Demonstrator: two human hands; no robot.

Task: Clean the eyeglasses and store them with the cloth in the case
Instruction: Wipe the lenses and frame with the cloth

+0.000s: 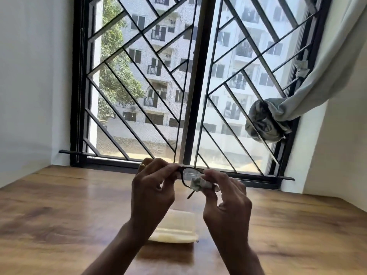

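We hold the dark-framed eyeglasses (188, 176) up over the brown wooden table (59, 205). Our left hand (153, 192) pinches the frame. Our right hand (224, 203) presses a small grey cloth (199, 183) on one lens. The pale plastic case (175, 227) lies below. We see no writing.

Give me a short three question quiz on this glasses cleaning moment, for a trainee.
1. True or false: the eyeglasses are lying flat on the wooden table.
2. Which hand presses the cloth to the lens: A) left hand B) right hand?
3. Fill in: the pale case sits on the table, directly ____ the raised hands.

Key: 1 false, both hands hold them up. 2 B. 3 below.
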